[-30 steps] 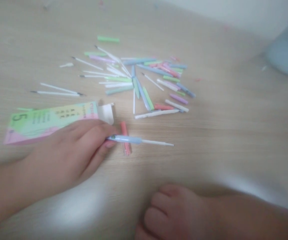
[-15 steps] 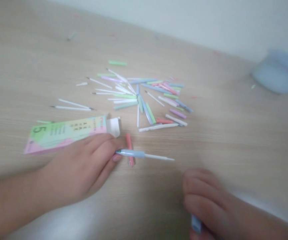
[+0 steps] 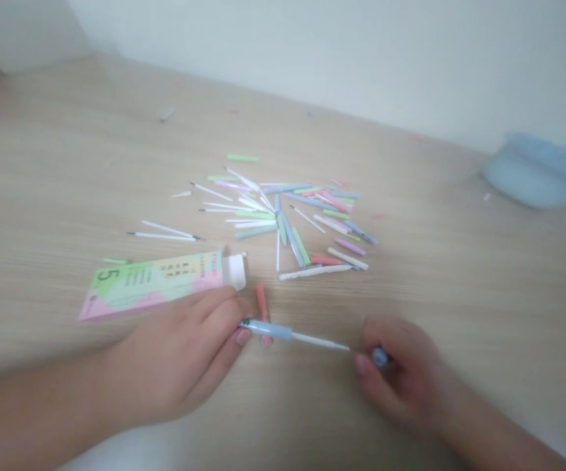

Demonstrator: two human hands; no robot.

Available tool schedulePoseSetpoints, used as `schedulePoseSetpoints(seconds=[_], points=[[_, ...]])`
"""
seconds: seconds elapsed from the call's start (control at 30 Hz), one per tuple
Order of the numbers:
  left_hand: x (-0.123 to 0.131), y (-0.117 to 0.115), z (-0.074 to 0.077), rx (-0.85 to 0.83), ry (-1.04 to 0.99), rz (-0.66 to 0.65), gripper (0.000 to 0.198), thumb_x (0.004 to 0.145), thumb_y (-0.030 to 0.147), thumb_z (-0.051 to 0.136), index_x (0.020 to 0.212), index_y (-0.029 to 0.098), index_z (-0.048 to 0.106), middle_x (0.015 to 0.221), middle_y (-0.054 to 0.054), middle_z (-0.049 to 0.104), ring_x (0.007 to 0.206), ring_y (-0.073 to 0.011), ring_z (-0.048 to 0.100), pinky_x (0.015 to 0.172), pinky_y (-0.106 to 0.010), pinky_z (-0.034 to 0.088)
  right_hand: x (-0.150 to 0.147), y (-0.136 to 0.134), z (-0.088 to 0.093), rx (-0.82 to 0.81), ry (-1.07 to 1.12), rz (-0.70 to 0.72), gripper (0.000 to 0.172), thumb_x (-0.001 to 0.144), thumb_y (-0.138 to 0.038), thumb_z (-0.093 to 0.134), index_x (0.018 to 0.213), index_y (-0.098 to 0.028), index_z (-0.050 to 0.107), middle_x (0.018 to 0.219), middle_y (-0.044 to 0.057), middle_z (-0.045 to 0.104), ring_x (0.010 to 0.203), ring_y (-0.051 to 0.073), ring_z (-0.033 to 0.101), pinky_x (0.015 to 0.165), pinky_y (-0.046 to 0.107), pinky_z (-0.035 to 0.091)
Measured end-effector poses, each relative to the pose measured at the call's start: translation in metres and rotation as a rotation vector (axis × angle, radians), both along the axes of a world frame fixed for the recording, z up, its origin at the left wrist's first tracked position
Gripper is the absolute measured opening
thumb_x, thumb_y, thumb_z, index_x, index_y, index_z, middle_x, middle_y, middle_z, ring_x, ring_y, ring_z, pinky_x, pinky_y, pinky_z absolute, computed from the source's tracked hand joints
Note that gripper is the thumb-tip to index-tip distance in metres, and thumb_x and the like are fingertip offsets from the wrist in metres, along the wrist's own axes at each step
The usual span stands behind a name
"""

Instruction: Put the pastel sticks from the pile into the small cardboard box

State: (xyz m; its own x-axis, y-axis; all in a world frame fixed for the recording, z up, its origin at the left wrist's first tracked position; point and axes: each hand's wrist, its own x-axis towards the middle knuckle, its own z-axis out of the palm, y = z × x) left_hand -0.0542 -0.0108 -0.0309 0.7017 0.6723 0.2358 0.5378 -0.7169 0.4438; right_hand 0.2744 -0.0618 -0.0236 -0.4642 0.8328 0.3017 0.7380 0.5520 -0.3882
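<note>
My left hand (image 3: pixel 189 356) is closed round the rear of a light blue pen barrel (image 3: pixel 273 330). A white refill (image 3: pixel 319 341) sticks out of the barrel's front, pointing right. My right hand (image 3: pixel 405 376) is closed on a small blue tubular pen part (image 3: pixel 379 356), its round end facing me; the rest is hidden by the fingers. A short gap separates the refill's tip from the right hand. Under the held barrel lies a red pen part (image 3: pixel 262 304). Just behind the left hand rests a pastel carton (image 3: pixel 152 284) marked 5, its white end flap open.
A loose pile of coloured pen parts (image 3: pixel 302 242) and white refills lies mid-table. Two refills (image 3: pixel 165 235) lie left of it. A light blue pouch-like thing (image 3: pixel 540 170) stands at the far right, by the pale wall (image 3: pixel 312 52).
My right hand has risen and turned, bringing the blue part's end up near the refill's tip. The left hand keeps its hold on the barrel. The camera view has shifted.
</note>
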Motion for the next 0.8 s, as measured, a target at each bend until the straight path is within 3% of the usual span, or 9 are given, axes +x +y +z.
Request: schedulePoseSetpoints(seconds=[0.17, 0.3, 0.43, 0.67, 0.8], points=[[0.004, 0.0, 0.005, 0.013, -0.015, -0.044, 0.018, 0.106, 0.019, 0.04, 0.108, 0.021, 0.057, 0.095, -0.004, 0.067, 0.084, -0.0186, 0.066, 0.075, -0.03, 0.053, -0.002, -0.003, -0.003, -0.11, -0.112, -0.061, 0.025, 0.094, -0.031, 0.062, 0.076, -0.023, 0.046, 0.064, -0.004, 0.051, 0.056, 0.014, 0.048, 0.055, 0.025, 0.036], [0.004, 0.001, 0.006, -0.002, -0.025, -0.04, 0.014, 0.105, 0.019, 0.041, 0.106, 0.023, 0.054, 0.094, -0.002, 0.065, 0.082, -0.0178, 0.065, 0.072, -0.029, 0.051, 0.0, -0.002, 0.003, -0.191, 0.001, 0.026, 0.025, 0.104, -0.039, 0.051, 0.086, -0.022, 0.053, 0.072, -0.001, 0.058, 0.062, 0.016, 0.055, 0.058, 0.027, 0.042], [0.004, 0.002, 0.005, -0.028, -0.051, -0.058, 0.012, 0.105, 0.019, 0.041, 0.109, 0.024, 0.051, 0.096, -0.002, 0.064, 0.085, -0.0174, 0.065, 0.071, -0.028, 0.05, 0.002, -0.003, 0.005, -0.173, 0.082, 0.016, 0.036, 0.111, -0.037, 0.036, 0.079, -0.023, 0.046, 0.069, -0.001, 0.057, 0.06, 0.015, 0.056, 0.058, 0.028, 0.044], [0.005, 0.002, 0.004, -0.073, -0.076, -0.051, 0.01, 0.105, 0.019, 0.041, 0.109, 0.026, 0.047, 0.097, -0.001, 0.063, 0.085, -0.0174, 0.064, 0.07, -0.03, 0.048, -0.01, -0.007, -0.009, 0.008, -0.089, -0.069, 0.023, 0.089, -0.022, 0.06, 0.072, -0.024, 0.044, 0.062, -0.004, 0.055, 0.052, 0.014, 0.052, 0.05, 0.025, 0.039], [0.005, 0.001, 0.004, -0.099, -0.081, -0.051, 0.012, 0.105, 0.019, 0.04, 0.111, 0.026, 0.047, 0.1, -0.001, 0.064, 0.088, -0.0179, 0.065, 0.075, -0.031, 0.05, -0.005, -0.013, -0.003, -0.097, -0.087, -0.032, 0.019, 0.09, -0.033, 0.068, 0.084, -0.025, 0.051, 0.073, -0.002, 0.064, 0.06, 0.017, 0.06, 0.053, 0.026, 0.047]])
